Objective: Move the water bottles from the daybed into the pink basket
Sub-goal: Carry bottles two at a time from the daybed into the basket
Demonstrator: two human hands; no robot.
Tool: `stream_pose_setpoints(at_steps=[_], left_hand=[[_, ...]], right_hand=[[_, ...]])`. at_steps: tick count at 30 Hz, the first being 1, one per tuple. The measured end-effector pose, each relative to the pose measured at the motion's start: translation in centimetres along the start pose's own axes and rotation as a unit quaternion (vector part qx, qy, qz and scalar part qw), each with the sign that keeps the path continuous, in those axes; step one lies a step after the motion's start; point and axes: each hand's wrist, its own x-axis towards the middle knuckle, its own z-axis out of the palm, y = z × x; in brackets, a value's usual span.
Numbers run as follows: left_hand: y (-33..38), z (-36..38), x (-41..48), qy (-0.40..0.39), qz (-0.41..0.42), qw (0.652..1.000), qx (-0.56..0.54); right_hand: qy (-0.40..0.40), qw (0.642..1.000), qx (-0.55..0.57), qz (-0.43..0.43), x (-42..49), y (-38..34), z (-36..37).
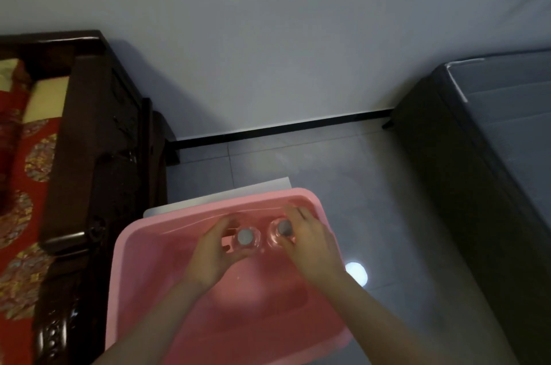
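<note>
Two clear water bottles with grey caps stand upright inside the pink basket (140, 245), near its far wall. My left hand (214, 251) curls around the left bottle (245, 237). The right bottle (284, 228) is held by my right hand (310, 242), fingers wrapped over its far side. The bottles stand side by side, almost touching. I look straight down on their caps, so their bodies are mostly hidden. The daybed (89, 132), dark carved wood with a red patterned cushion (26, 173), is at the left.
A white sheet (238, 193) lies on the tiled floor under the basket's far edge. A dark bed base with a grey mattress (492, 132) stands at the right. The wall with a black skirting strip (283, 126) runs behind. A light reflection (356, 272) glares on the floor.
</note>
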Motion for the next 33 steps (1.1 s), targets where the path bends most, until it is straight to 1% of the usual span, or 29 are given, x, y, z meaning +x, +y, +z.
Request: stream_pose_setpoints(at_steps=[3, 7, 11, 15, 19, 23, 27, 31, 33], left_hand=[[1.1, -0.1, 0.3, -0.015, 0.014, 1.0, 0.02], [1.2, 0.4, 0.7, -0.018, 0.031, 0.998, 0.053], [0.9, 0.7, 0.6, -0.006, 0.052, 0.996, 0.077], [1.6, 1.3, 0.7, 0.028, 0.068, 0.995, 0.075], [2.1, 2.6, 1.2, 0.019, 0.067, 0.995, 0.077], [1.7, 3.2, 0.9, 0.027, 0.077, 0.993, 0.084], [2.0, 3.3, 0.8, 0.027, 0.068, 0.995, 0.067], [3.6, 1.4, 0.4, 0.007, 0.054, 0.997, 0.05], [5.5, -0.9, -0.1, 0.02, 0.05, 0.998, 0.04]], right_hand=[[-0.035, 0.999, -0.036, 0.0, 1.0, -0.1, 0.0], [-0.051, 0.995, -0.087, -0.003, 1.2, 0.3, 1.1], [-0.045, 0.996, -0.077, -0.018, 1.8, 0.9, 1.0], [-0.033, 0.995, -0.094, -0.027, 2.0, 1.5, 1.0], [-0.042, 0.993, -0.103, -0.03, 2.2, 1.6, 0.9], [-0.041, 0.993, -0.104, -0.034, 2.2, 1.6, 0.9], [-0.047, 0.993, -0.104, -0.024, 2.1, 1.5, 1.0], [-0.013, 0.998, -0.059, -0.018, 1.6, 1.2, -0.5], [0.024, 0.999, -0.043, -0.023, 1.3, 0.7, -2.5]])
